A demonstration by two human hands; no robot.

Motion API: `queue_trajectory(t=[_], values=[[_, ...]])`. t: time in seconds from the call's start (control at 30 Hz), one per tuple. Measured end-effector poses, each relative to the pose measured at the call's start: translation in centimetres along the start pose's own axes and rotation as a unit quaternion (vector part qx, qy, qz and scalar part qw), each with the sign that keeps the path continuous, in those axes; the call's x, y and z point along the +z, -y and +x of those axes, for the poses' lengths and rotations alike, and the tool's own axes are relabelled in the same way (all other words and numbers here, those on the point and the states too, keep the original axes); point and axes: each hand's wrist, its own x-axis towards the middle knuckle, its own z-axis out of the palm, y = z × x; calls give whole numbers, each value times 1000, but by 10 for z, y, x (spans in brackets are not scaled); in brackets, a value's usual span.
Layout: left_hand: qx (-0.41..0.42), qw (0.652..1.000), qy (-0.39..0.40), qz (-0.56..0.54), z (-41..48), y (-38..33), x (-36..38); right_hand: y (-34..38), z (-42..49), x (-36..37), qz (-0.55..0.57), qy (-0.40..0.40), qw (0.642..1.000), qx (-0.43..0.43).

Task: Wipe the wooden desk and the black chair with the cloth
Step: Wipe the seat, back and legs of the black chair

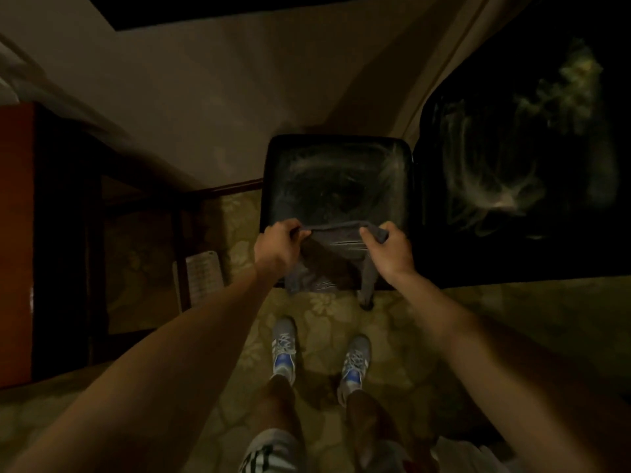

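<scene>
Hands grip the cloth point(333, 257) — left hand point(278, 245) and right hand point(389, 249) each pinching a top corner at the chair point(338, 179) seat's near edge — dusty smears suggest wiping is unfinished; bench point(20, 233) state unclear.

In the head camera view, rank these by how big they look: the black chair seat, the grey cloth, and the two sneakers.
1. Black chair seat, largest.
2. Grey cloth, held by the left hand and right hand.
3. Left sneaker and right sneaker: they look alike, so unranked.
</scene>
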Motion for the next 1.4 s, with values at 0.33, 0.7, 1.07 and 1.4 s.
queue_trajectory(t=[0.33, 0.7, 1.07, 1.4], values=[[42, 997, -40, -49, 79, 45, 69, -38, 84, 57, -101, -22, 991, -81], [26, 958, 221, 179, 47, 119, 146, -107, 68, 108, -337, 174, 912, -154], [53, 992, -24, 115, 81, 132, 142, -123, 93, 164, -436, 163, 856, -223], [-107, 984, -141, -34, 115, 183, 165, -141, 131, 208, -493, 62, 802, -331]])
